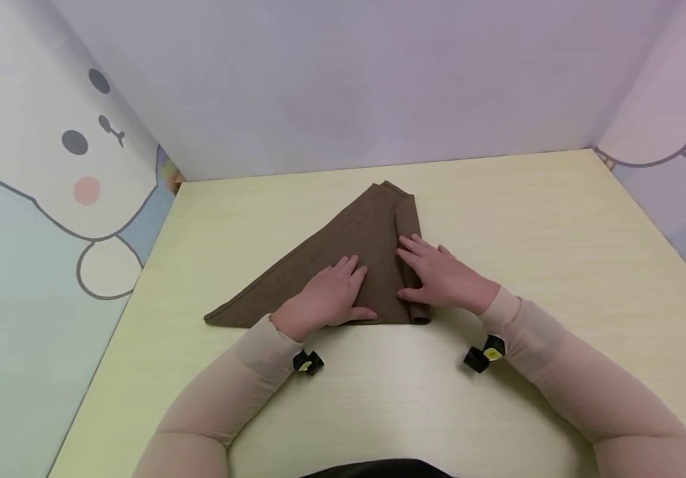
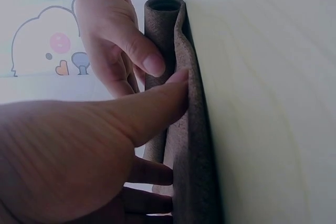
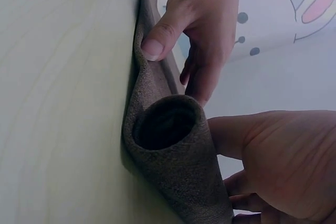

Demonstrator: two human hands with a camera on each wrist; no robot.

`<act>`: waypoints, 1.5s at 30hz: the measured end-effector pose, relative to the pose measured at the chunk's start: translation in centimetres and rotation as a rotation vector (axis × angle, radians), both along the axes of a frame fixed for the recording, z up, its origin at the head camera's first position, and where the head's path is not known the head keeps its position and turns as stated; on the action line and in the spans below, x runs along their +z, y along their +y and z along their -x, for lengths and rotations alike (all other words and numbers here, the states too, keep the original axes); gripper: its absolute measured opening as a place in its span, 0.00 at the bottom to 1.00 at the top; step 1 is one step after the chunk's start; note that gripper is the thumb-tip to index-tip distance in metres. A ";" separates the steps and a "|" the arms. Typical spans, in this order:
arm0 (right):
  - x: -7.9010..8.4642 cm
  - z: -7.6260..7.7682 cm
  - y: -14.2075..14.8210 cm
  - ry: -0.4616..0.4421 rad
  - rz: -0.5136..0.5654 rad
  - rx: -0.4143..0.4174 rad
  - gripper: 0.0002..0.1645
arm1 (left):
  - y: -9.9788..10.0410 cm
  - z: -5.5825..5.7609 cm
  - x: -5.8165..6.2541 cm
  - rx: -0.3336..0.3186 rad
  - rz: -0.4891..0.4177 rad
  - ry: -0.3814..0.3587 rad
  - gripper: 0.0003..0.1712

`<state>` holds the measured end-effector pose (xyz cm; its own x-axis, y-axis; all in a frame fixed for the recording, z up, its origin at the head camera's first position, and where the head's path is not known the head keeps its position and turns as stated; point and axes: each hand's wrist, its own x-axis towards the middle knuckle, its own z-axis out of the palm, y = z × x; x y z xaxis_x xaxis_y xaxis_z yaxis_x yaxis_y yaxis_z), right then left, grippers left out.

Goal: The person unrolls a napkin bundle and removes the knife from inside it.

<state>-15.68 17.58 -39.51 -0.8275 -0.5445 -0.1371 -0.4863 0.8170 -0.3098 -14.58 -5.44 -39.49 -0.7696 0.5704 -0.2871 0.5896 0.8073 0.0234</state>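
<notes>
A brown cloth (image 1: 343,232), folded into a rough triangle, lies on the table. Its right edge is turned over into a loose roll (image 1: 407,216), whose hollow end faces the right wrist view. My left hand (image 1: 328,295) rests on the flat middle of the cloth, fingers spread, thumb by the near edge. Across the roll lies my right hand (image 1: 446,275), its fingers extended over the top and the thumb touching the cloth at the left. In the left wrist view, the left thumb (image 2: 157,103) presses beside the roll.
The pale wooden table (image 1: 379,398) extends around the cloth on all sides. A plain wall (image 1: 349,86) stands at the far edge, with cartoon-printed walls (image 1: 32,166) to either side. Small black cameras (image 1: 308,362) are strapped at both wrists.
</notes>
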 end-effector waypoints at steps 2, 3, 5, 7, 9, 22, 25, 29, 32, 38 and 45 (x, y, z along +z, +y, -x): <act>0.0 0.0 0.1 -0.004 0.001 -0.004 0.50 | 0.1 0.0 0.0 -0.003 0.005 0.000 0.53; 0.1 0.0 0.2 -0.008 -0.001 -0.005 0.50 | 0.1 0.0 0.0 -0.004 0.005 -0.002 0.53; 0.1 0.0 0.3 -0.007 -0.004 -0.002 0.50 | 0.1 0.0 -0.1 -0.005 0.007 -0.004 0.53; 0.1 0.0 0.4 -0.010 -0.010 -0.005 0.50 | 0.1 0.0 -0.1 -0.005 0.008 -0.003 0.53; 0.2 0.0 0.5 -0.006 -0.012 -0.005 0.50 | 0.1 0.0 -0.1 -0.006 0.006 0.005 0.53; 0.7 0.0 0.9 0.001 -0.006 0.000 0.50 | 0.2 -0.2 0.5 -0.002 0.020 0.002 0.53; 0.7 -0.1 1.0 0.005 -0.007 0.002 0.50 | 0.2 -0.2 0.6 -0.002 0.024 -0.001 0.53; 0.7 -0.1 1.1 0.002 -0.003 0.003 0.50 | 0.2 -0.2 0.7 -0.003 0.019 -0.003 0.52; 0.8 -0.1 1.2 -0.004 -0.001 0.000 0.50 | 0.1 -0.1 0.7 -0.004 0.013 -0.004 0.52; 0.8 0.0 1.4 -0.016 0.005 0.006 0.50 | -0.2 0.0 0.5 -0.002 0.010 -0.018 0.53; 0.9 0.0 1.6 -0.023 0.018 0.008 0.50 | -0.2 0.1 0.4 0.007 0.005 -0.029 0.52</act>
